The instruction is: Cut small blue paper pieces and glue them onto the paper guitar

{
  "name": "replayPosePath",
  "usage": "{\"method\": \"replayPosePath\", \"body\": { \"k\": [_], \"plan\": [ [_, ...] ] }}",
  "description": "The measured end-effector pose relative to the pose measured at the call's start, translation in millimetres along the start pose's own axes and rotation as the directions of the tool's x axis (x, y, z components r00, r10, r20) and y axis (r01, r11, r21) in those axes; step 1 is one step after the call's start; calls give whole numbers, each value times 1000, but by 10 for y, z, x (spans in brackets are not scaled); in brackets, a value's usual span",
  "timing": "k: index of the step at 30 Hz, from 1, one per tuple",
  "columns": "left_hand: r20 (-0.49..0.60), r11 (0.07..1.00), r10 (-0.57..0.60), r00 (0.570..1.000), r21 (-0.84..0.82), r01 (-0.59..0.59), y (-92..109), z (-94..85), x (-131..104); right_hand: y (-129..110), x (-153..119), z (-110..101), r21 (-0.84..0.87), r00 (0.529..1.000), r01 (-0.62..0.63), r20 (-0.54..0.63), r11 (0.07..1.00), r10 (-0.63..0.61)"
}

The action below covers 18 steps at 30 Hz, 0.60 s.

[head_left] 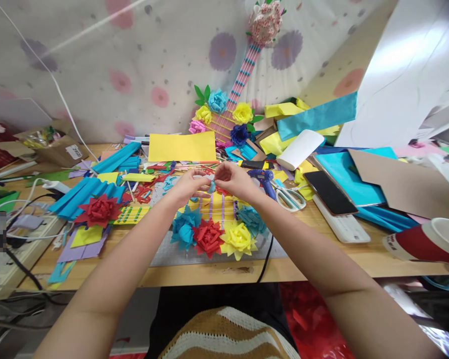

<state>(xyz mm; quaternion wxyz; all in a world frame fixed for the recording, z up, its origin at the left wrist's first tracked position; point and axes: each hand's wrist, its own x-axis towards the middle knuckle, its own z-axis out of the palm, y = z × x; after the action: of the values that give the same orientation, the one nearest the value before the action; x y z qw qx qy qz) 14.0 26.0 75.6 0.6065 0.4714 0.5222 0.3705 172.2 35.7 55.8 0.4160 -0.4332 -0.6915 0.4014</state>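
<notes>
My left hand (190, 188) and my right hand (232, 178) meet above the middle of the table. Between their fingertips they pinch a small piece of blue paper (212, 186). Below them lies a yellow paper guitar (217, 207) with purple strings, its neck reaching left under my left forearm. Along its near edge sit a blue paper flower (186, 227), a red paper flower (208, 236), a yellow paper flower (239, 240) and a teal paper flower (251, 219). Another red flower (99, 211) rests at the neck's left end.
A blue glue gun (262, 179) and white-handled scissors (291, 198) lie right of my hands. Farther right are a black phone (330, 192), a white power bank (342, 219) and a red-and-white paper cup (426, 240). A pink paper guitar (224, 119) leans on the back wall. Blue crepe paper (86, 197) lies left.
</notes>
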Motion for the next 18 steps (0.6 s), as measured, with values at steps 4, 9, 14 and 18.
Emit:
{"method": "replayPosePath", "body": {
  "k": [4, 9, 14, 18],
  "plan": [
    [-11, 999, -29, 1000, -22, 29, -11, -15, 18, -13, -35, 18, -143, 997, 74, -9, 987, -76],
    [-25, 1000, -25, 999, -1, 25, -26, -25, 41, -43, -45, 34, -186, 995, 103, 8, 977, -104],
    [-34, 999, -10, 999, 34, 11, -24, -26, 35, -7, -22, 42, -161, 993, 117, 0, 980, -118],
    [-36, 999, -10, 999, 37, 11, -13, -18, 28, -20, -27, 49, -213, 990, 137, -8, 967, -142]
  ]
}}
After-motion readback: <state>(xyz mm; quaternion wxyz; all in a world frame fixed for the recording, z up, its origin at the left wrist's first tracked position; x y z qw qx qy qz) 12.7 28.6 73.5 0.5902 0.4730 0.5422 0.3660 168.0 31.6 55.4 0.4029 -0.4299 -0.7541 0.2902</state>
